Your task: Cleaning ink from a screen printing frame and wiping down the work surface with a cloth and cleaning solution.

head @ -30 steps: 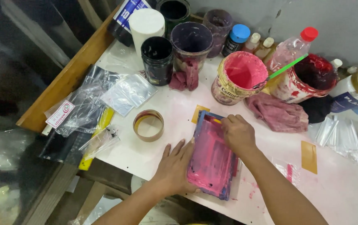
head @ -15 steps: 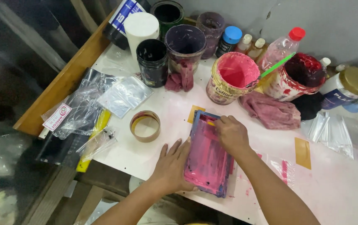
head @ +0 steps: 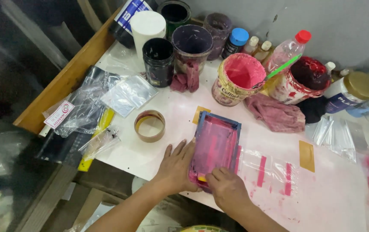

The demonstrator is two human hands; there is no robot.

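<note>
Both hands on a small pink-stained printing frame at the near edge of the table.

The left hand point(head: 176, 167) lies flat, fingers spread, against the blue-edged frame point(head: 216, 146), steadying its left side. The right hand point(head: 228, 189) is curled over the frame's near end, pressing a small tool there that I can't make out. A tape roll point(head: 149, 126) sits just left; a pink paint tub point(head: 238, 80) stands behind.

a small print workshop: an ink-stained white table point(head: 158, 107) crowded with open ink tubs point(head: 238, 79), stained rags point(head: 277, 114), a tape roll point(head: 150, 126) and a pink-smeared printing frame point(head: 216, 146).
</note>
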